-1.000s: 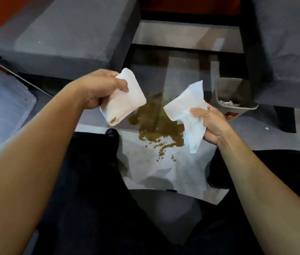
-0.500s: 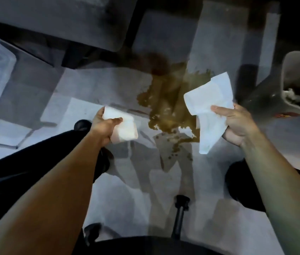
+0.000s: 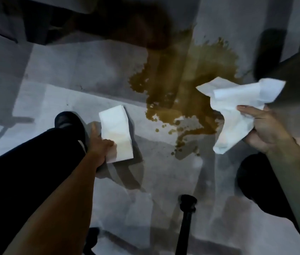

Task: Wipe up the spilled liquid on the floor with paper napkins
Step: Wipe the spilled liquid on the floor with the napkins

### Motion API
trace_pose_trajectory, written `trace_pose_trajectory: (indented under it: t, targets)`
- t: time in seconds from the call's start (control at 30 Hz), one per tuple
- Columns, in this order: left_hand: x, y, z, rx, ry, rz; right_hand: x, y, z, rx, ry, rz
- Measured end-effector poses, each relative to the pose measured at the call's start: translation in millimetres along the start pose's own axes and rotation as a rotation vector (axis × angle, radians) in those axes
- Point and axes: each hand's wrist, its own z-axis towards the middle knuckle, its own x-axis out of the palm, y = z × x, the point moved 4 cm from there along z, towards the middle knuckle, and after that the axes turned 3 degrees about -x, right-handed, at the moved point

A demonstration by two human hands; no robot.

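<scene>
Fingers of your right hand pinch a crumpled napkin; your left hand grips a folded napkin. One thin sheet may soak through, smearing the brown spill wider.

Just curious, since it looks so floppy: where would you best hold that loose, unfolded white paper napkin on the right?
Probably the bunched middle of the loose, unfolded white paper napkin, pinched from below as the right hand does. Its corners droop freely, so a gathered handful gives a firmer pad for the brown spilled liquid.

Brown spill on floor — two white napkins, seemingly dry.
</scene>
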Motion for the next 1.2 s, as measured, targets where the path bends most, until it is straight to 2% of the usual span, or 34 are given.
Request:
trace_pose_trajectory:
  t: [0.13,0.23,0.3,0.37,0.43,0.5,0.57,0.63,0.73,0.83,0.97,1.07,1.13,1.2]
  targets:
    - [1,17,7,0.048,-0.026,0.185,-10,-1,-2,-0.002,-0.054,-0.002]
    - [11,12,0,0.049,-0.168,0.334,-15,2,-6,-0.005,-0.091,-0.054]
    - [20,2,-10,0.046,-0.323,0.563,-18,3,-9,-0.027,-0.113,-0.153]
    - [42,-15,-31,0.204,-0.384,0.717,-23,0,-10,-0.065,-0.097,-0.218]
    - [82,-30,-54,0.405,-0.249,0.63,-30,-5,-12,-0.079,-0.074,-0.221]
    - [130,-44,-79,0.434,0.05,0.391,-30,-12,-13,-0.082,-0.046,-0.17]
    - [180,-55,-111,0.317,0.382,0.231,-27,-17,-16,-0.078,-0.025,-0.076]
    - [222,-59,-135,0.111,0.674,0.107,-19,-22,-20,-0.074,0.059,0.007]
    - [253,-55,-152,-0.182,0.976,-0.031,-17,-32,-23,-0.126,0.139,-0.049]
    - [264,-54,-143,-0.308,0.969,-0.144,-26,-41,-16,-0.264,0.126,-0.366]
    - [274,-53,-127,-0.318,1.004,-0.178,-21,-47,-13,-0.455,0.215,-0.682]
    - [275,-59,-116,-0.18,0.865,-0.118,-16,-52,-11,-0.41,0.279,-0.677]
    - [273,-66,-113,-0.104,0.842,-0.099,-19,-55,-7,-0.297,0.245,-0.559]
    - [270,-72,-115,-0.102,0.853,-0.137,-22,-56,-4,-0.202,0.195,-0.447]
